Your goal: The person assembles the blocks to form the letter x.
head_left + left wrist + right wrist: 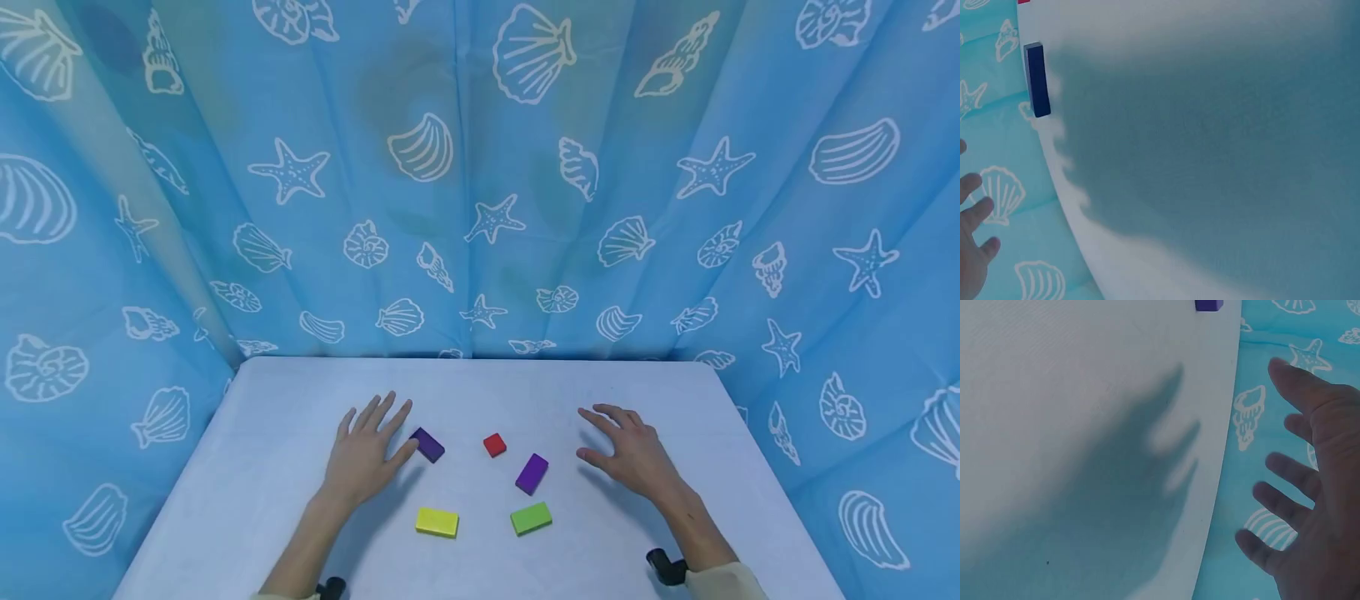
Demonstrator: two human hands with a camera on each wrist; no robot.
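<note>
My left hand [363, 457] hovers above the left part of the table with its fingers spread, holding nothing. Just right of its thumb lies a dark purple block [429, 446], also seen in the left wrist view as a dark block [1037, 80]. On the right, my right hand [633, 454] hangs over the table, fingers apart and nothing in them. Nearest to it is a brighter purple block [532, 474], lying at a slant. A small red block [495, 445] sits between the two hands. Closer to me are a yellow block [437, 522] and a green block [531, 518].
The blocks lie apart on a white table [465, 575]. Behind and beside it hangs a blue curtain [525, 275] with white shell and starfish prints. A black strap device [666, 567] is on the right wrist. Both hands cast shadows on the tabletop.
</note>
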